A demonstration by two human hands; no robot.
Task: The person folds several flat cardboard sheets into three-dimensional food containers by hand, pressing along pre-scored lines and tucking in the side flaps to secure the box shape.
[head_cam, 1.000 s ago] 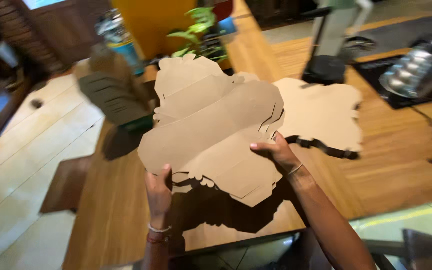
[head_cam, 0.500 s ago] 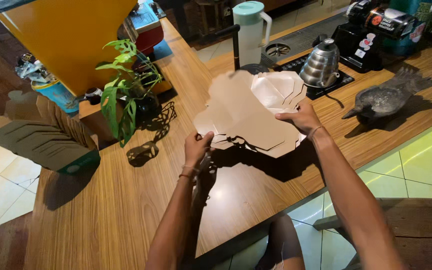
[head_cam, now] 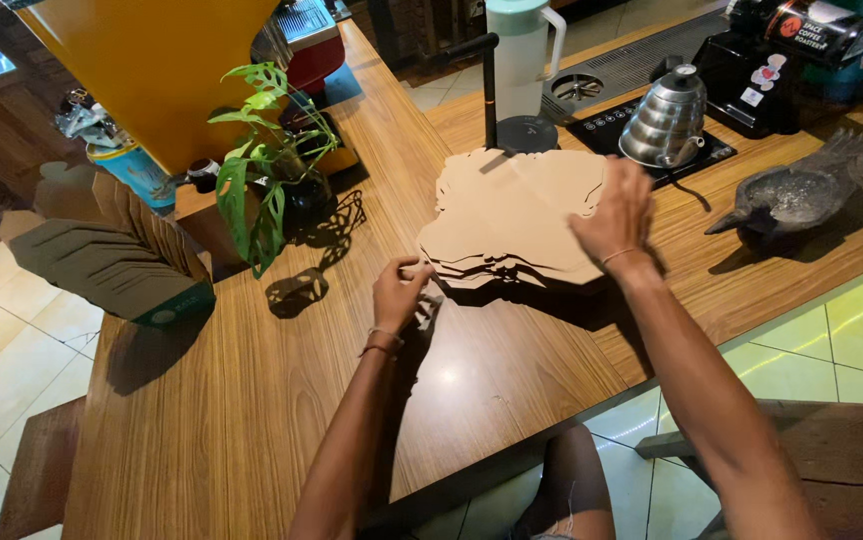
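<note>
A stack of flat brown cardboard cut-outs (head_cam: 512, 215) with wavy edges lies on the wooden counter (head_cam: 282, 380). My right hand (head_cam: 614, 215) rests flat on the stack's right side, fingers spread and pressing down. My left hand (head_cam: 400, 292) pinches the stack's near left edge with its fingertips. Both forearms reach in from the bottom of the view.
A potted green plant (head_cam: 267, 190) stands left of the stack. A cardboard holder (head_cam: 117, 255) of folded pieces sits at far left. Behind the stack are a black stand (head_cam: 512, 125), a steel kettle (head_cam: 664, 125), a white jug (head_cam: 522, 50) and a dark bird-shaped dish (head_cam: 792, 195).
The cardboard was held up unfolded in the air; it has been folded together and lowered flat onto the counter. My right hand moved on top of it.
</note>
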